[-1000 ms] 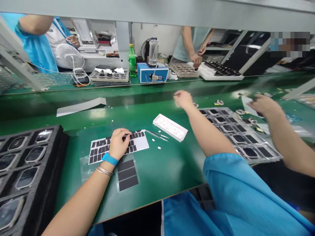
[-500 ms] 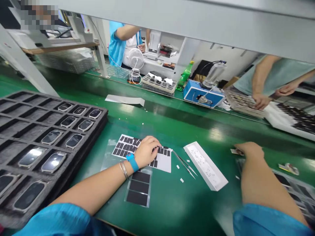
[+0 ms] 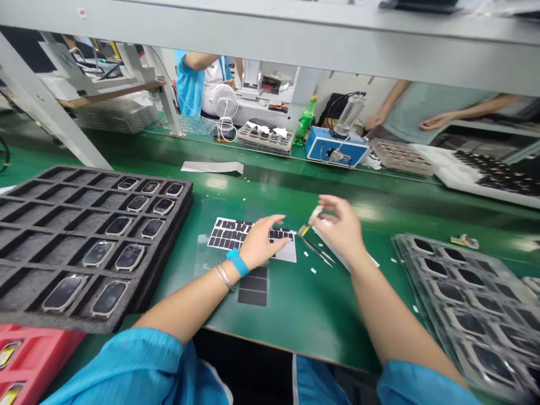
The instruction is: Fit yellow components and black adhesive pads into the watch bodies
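Observation:
My left hand [image 3: 261, 242] is over a white sheet of black stickers [image 3: 288, 253], its thumb and fingers apart and nothing in them. To its right, my right hand [image 3: 343, 230] is raised, pinching a small watch part with a yellow strip [image 3: 307, 229] and a pale piece between thumb and fingertips. Below that part lie metal tweezers [image 3: 319, 253] on the green table. A film strip with larger black rectangles [image 3: 253, 289] lies in front of my left wrist. Behind my right forearm a narrow white box [image 3: 374, 261] is mostly hidden.
A dark foam tray [image 3: 88, 219] with several watches stands at the left, a red tray [image 3: 46, 354] before it. Stacked clear trays [image 3: 464, 304] of watch faces stand at the right. Across the table are a fan [image 3: 225, 101], a blue device [image 3: 335, 147] and two people.
My right hand has come from the far right to the middle, carrying the watch part. My left hand has opened its fingers above the sticker sheet. The view has shifted.

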Action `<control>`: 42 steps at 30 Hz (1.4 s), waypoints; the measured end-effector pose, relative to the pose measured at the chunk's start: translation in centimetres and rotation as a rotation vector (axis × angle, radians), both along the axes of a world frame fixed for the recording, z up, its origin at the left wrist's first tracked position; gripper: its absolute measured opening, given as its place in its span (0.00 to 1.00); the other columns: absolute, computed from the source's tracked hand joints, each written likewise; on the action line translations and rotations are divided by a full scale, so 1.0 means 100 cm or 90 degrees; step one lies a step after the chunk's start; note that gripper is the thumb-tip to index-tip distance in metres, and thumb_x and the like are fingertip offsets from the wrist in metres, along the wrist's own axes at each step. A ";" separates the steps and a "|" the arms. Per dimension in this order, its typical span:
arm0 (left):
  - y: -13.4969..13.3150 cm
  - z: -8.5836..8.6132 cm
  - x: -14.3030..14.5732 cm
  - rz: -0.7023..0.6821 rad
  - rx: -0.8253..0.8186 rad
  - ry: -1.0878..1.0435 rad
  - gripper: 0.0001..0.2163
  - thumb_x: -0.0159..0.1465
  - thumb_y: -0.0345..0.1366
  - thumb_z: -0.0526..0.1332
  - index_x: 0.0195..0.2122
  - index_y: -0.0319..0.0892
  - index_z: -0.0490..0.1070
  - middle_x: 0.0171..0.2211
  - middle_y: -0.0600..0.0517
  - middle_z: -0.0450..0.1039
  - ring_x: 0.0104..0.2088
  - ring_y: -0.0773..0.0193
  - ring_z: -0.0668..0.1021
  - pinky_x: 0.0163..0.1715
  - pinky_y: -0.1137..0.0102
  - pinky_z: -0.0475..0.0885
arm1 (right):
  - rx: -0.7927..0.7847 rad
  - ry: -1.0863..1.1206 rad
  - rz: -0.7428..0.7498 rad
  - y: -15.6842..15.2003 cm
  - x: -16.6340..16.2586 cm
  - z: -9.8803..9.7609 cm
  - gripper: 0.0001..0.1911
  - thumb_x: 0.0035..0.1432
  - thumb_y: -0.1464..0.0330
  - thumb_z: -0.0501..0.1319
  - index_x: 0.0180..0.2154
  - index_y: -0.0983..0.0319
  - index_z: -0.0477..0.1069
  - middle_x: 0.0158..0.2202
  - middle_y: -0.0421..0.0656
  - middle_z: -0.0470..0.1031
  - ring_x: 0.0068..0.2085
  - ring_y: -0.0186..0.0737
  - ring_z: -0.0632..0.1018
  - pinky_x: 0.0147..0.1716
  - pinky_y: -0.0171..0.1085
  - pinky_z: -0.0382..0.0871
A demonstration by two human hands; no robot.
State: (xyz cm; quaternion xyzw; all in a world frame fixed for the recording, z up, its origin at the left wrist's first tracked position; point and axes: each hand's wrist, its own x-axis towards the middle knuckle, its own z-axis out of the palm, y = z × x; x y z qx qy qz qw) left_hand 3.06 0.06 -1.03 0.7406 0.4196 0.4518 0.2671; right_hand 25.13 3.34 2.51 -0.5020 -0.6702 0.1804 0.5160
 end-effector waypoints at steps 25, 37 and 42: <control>-0.002 -0.002 -0.010 -0.215 -0.357 -0.483 0.25 0.39 0.26 0.78 0.39 0.44 0.76 0.35 0.54 0.77 0.35 0.70 0.78 0.37 0.77 0.76 | 0.204 -0.062 0.085 -0.066 -0.063 -0.041 0.03 0.60 0.70 0.63 0.36 0.59 0.76 0.39 0.45 0.77 0.42 0.42 0.78 0.44 0.42 0.75; -0.004 -0.006 -0.007 -0.192 -0.270 -0.434 0.24 0.39 0.27 0.78 0.38 0.43 0.74 0.36 0.54 0.78 0.36 0.67 0.78 0.38 0.74 0.75 | 0.218 -0.059 0.085 -0.065 -0.061 -0.043 0.03 0.59 0.71 0.63 0.36 0.59 0.76 0.40 0.45 0.78 0.43 0.41 0.80 0.45 0.41 0.76; -0.004 -0.005 -0.008 -0.189 -0.265 -0.417 0.25 0.39 0.29 0.78 0.38 0.43 0.74 0.36 0.53 0.78 0.37 0.66 0.78 0.37 0.73 0.74 | 0.223 -0.044 0.087 -0.064 -0.062 -0.044 0.05 0.59 0.73 0.63 0.35 0.59 0.76 0.40 0.45 0.78 0.42 0.41 0.80 0.45 0.41 0.77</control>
